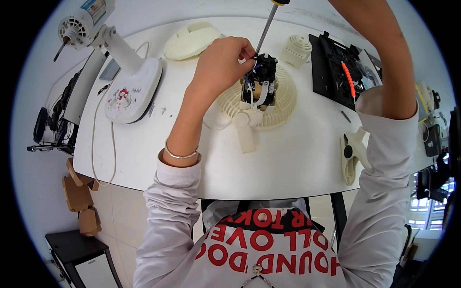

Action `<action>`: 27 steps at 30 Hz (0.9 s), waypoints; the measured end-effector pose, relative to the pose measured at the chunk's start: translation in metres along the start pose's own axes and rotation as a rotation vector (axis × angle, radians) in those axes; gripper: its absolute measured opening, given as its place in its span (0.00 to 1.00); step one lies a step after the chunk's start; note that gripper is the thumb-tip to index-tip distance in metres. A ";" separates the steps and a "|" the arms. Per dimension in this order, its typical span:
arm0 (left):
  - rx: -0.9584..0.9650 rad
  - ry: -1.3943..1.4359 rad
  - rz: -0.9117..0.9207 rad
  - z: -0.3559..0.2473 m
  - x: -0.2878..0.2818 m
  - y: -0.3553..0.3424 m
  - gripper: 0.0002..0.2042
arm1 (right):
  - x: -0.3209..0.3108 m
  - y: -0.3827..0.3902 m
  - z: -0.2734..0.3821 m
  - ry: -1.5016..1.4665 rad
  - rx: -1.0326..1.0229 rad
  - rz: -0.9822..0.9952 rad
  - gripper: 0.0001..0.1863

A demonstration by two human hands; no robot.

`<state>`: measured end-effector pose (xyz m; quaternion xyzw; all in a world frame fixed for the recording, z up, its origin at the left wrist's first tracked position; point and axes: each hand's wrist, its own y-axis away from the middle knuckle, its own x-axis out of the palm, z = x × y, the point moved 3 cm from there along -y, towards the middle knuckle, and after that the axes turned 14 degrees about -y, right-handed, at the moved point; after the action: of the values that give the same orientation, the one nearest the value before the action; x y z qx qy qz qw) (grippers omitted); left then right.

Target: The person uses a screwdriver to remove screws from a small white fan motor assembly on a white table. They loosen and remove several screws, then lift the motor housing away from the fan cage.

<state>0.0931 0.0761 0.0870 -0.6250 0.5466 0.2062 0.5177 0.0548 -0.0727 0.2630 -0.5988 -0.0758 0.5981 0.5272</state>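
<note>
Clock directions run from the fan motor [263, 77], with twelve at the top. The motor, a black and cream block with wires, sits near the middle of the white table [297, 163], over a round cream fan cage [286, 103]. A cream neck piece [247, 126] extends from its lower end toward six o'clock.

The left hand [223, 60] is at ten o'clock, its fingers curled and narrow at the motor's top edge, right by the lower end of a screwdriver [267, 29]; whether it pinches anything I cannot tell. A silver bracelet [180, 154] circles that wrist. The screwdriver leans from the motor toward twelve o'clock, its yellow and black handle cut off by the picture's edge. The right arm reaches up past the top edge at one o'clock; the right hand is out of sight, so I cannot tell its state.

A cream oval cover [191, 42] lies at ten o'clock, and a vented cover [297, 49] between one and two. At three is an open black tool case [327, 79] with an orange-handled tool [348, 79] on it. A small metal rod [345, 116] and a cream stand part [354, 152] are at four. At nine stands a white fan base [137, 89], its cord [93, 144] looping down at eight.
</note>
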 end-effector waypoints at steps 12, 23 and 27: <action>0.027 0.079 0.016 0.002 0.004 0.000 0.07 | -0.005 0.004 -0.025 -0.385 -0.365 0.020 0.19; 0.055 0.106 0.044 0.002 0.002 0.000 0.10 | -0.035 0.018 -0.056 -0.262 -0.033 -0.449 0.21; 0.043 0.104 0.022 0.003 0.004 -0.002 0.10 | -0.035 0.026 -0.080 -0.303 -0.016 -0.401 0.21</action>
<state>0.0965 0.0764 0.0838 -0.6176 0.5839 0.1669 0.4997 0.0949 -0.1523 0.2443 -0.4796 -0.2759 0.5639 0.6131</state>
